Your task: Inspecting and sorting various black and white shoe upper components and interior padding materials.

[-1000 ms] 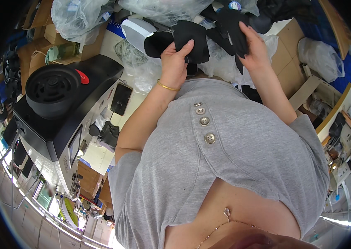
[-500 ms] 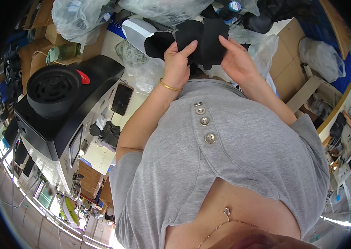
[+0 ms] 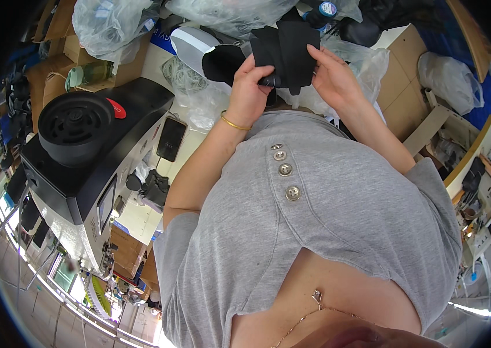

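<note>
Between my two hands is black fabric (image 3: 285, 53), which looks like overlapping flat pieces, raised at the far middle of the view. My left hand (image 3: 248, 87) is closed on its lower left corner, with the thumb on top. At the right edge my right hand (image 3: 336, 80) pinches the cloth between thumb and fingers; the fingertips are partly hidden behind it. Just left of the fabric lies another black piece (image 3: 222, 62), beside a grey-and-white curved piece (image 3: 192, 47).
A large black-and-white machine (image 3: 77, 174) stands at the left, with a phone (image 3: 171, 139) beside it. Clear plastic bags (image 3: 112, 29) crowd the far side. A cardboard box (image 3: 402, 81) is to the right. A blue-capped spool (image 3: 322, 14) sits beyond my hands.
My left hand has slid down to the fabric's lower corner, and the pieces have shifted slightly and lie differently over each other. The right hand keeps its hold at the right edge.
</note>
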### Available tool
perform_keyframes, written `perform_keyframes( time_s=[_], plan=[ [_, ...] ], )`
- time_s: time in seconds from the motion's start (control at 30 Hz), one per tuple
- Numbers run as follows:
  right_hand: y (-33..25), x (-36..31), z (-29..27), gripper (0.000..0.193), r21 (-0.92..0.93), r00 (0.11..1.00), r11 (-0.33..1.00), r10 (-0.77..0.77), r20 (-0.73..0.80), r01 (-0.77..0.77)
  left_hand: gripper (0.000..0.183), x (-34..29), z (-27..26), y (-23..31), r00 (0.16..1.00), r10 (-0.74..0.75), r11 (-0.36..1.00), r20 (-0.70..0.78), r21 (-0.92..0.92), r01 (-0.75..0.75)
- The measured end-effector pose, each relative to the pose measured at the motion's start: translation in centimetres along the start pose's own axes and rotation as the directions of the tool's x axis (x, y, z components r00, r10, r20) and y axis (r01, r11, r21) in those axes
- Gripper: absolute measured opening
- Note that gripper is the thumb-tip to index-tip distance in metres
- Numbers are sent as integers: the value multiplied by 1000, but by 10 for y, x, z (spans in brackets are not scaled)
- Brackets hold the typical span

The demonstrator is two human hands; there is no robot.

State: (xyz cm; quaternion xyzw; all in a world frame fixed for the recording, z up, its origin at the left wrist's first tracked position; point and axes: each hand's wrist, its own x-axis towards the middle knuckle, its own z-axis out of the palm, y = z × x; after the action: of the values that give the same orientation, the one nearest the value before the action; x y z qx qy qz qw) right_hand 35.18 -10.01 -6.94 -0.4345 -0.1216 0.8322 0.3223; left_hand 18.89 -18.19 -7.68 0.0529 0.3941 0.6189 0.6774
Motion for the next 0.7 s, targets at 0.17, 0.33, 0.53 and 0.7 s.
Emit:
perform_keyframes(
  time_s=[0.17, 0.33, 0.53, 0.7],
  plan=[
    [5, 5, 2, 19, -42, 999, 998, -38, 11, 38, 62, -4, 8, -6, 987, 121, 939, 104, 310, -147],
    [9, -1, 5, 16, -226, 988, 963, -154, -5, 149, 61, -11, 19, 0, 986, 84, 972, 145, 204, -113],
    [30, -21, 10, 25, -684, 909, 608, -355, 220, 403, 31, -10, 9, 7, 993, -61, 997, 105, -45, 66],
    [32, -25, 12, 24, -757, 798, 338, -466, 382, 560, 24, -17, -7, 0, 996, -83, 992, -39, 91, 86]
  ],
)
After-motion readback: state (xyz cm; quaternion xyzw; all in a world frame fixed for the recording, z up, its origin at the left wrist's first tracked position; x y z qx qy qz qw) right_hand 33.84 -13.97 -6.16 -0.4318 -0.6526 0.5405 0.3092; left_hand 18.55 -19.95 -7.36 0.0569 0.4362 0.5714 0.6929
